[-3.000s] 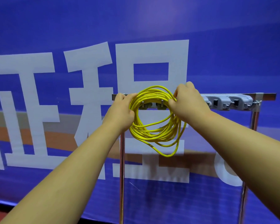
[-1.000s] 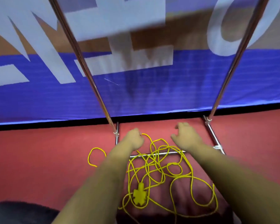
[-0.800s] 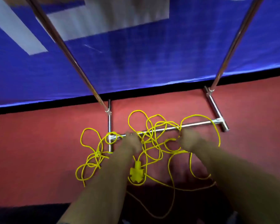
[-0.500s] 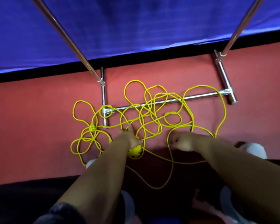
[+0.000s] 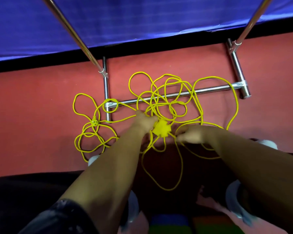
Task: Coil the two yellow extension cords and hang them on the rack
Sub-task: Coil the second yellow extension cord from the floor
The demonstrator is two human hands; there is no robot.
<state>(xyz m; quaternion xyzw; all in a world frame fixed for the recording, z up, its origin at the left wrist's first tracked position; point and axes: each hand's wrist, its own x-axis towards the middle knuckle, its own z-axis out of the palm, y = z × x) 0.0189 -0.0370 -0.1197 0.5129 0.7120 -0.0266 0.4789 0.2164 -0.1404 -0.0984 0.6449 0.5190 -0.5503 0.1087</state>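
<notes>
A loose yellow extension cord (image 5: 200, 105) lies tangled on the red floor, draped over the rack's low crossbar (image 5: 211, 89). Its small plug (image 5: 94, 122) rests at the left among several loops. My left hand (image 5: 143, 123) grips the cord's yellow socket block (image 5: 161, 128) at the middle of the tangle, slightly raised. My right hand (image 5: 192, 133) is just right of the block, fingers pointing left among the strands; blur hides whether it pinches one. The rack's top and the coil hung there are out of view.
Two chrome uprights (image 5: 78, 39) (image 5: 250, 22) rise from the rack's floor feet (image 5: 106, 92) (image 5: 238, 71). A blue banner (image 5: 142, 22) hangs behind. My white shoes (image 5: 93, 159) (image 5: 267, 143) and dark-trousered knees fill the near edge.
I left the first coil on the rack and crouched to the floor. My left hand took hold of the socket block and lifted it a little; my right hand moved left toward it.
</notes>
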